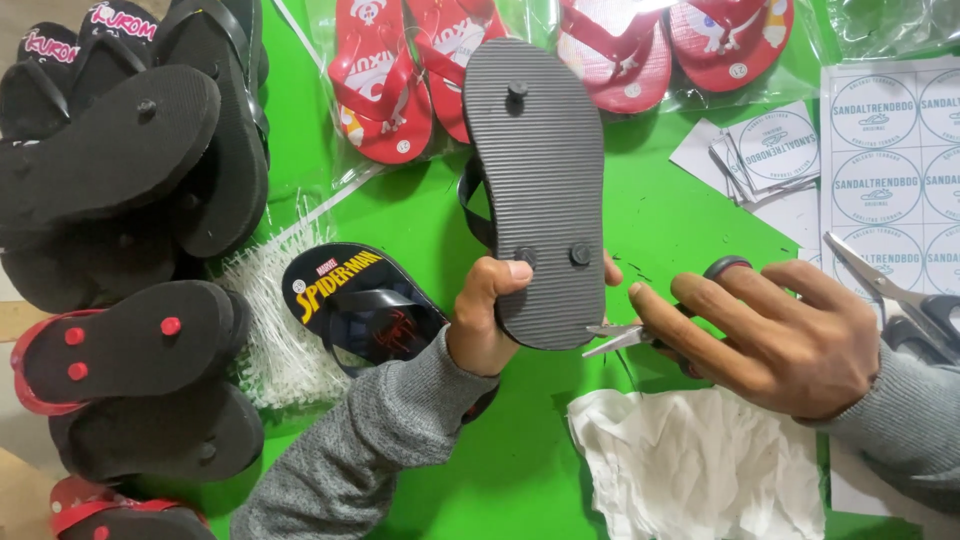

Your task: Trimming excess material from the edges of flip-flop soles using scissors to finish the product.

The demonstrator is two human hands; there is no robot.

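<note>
White tissue (700,470) sits at our near table edge; our left hand (490,315) pinches the upturned black sandal (540,190) mid-table, right hand (770,335) fingers curled round small scissors (625,335) whose blades could nick its heel or our thumb.

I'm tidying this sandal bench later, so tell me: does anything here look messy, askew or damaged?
Nothing looks damaged. The left hand holds a black sandal sole-up while the right hand works scissors at its heel. The black sandals at left lie in a loose, crooked heap, and crumpled white paper lies near the front edge.
</note>
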